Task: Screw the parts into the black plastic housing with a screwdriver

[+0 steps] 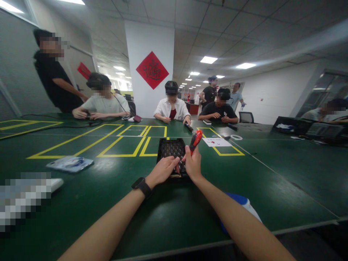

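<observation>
A black tray [170, 145] with a grid of small cells lies on the green table [81, 203] in front of me. My right hand [193, 164] is closed round a screwdriver with a red and black handle [195, 140], its handle pointing up and away, its tip hidden near the tray's near edge. My left hand [162, 170], with a black watch on the wrist, rests on the tray's near edge, fingers curled beside the screwdriver's tip. What those fingers pinch, if anything, is too small to make out.
Yellow tape lines [122, 145] mark boxes on the table. A clear packet [70, 164] lies at left, a white paper [216, 142] and a tape ring [236, 137] at right, a blue and white object [241, 203] under my right forearm. Several people sit across the far edge.
</observation>
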A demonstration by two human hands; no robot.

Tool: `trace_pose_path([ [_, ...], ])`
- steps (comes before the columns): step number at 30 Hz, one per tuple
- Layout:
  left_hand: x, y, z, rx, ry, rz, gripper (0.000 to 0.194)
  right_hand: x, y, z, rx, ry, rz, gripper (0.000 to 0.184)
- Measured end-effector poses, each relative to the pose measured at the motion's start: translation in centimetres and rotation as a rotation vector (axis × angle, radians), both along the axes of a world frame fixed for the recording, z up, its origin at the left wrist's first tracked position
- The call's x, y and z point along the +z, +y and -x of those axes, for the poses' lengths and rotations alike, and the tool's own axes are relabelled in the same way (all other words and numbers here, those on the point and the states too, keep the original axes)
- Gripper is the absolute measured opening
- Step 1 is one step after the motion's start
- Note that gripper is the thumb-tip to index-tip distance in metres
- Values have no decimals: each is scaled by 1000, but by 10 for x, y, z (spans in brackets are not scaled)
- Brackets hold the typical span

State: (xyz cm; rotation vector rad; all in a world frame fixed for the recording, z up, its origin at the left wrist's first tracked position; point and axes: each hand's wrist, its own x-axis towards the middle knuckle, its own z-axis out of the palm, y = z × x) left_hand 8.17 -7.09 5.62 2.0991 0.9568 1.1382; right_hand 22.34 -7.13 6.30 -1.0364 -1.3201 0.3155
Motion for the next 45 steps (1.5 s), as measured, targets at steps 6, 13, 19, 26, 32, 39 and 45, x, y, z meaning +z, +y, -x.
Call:
trace_pose_path([
  [6,0,0,1,15,62,-94,49,-1,0,0,9,11,-11,26],
  [13,0,-1,0,22,159,-184,49,-3,2,0,17,21,-12,25],
  [19,1,-2,0,7,80,-102,49,-1,1,0,-7,15,-6,26],
  [26,4,-4,0,16,129,-118,51,3,0,-1,-60,54,-11,28],
  [32,3,-2,-1,82,347,-166,46,4,0,-1,-73,66,0,29],
  [39,-5,4,1,25,363,-223,17,2,0,3,63,131,-56,25],
  [45,-5,3,1,6,256,-177,8,0,1,6,208,215,-75,22],
])
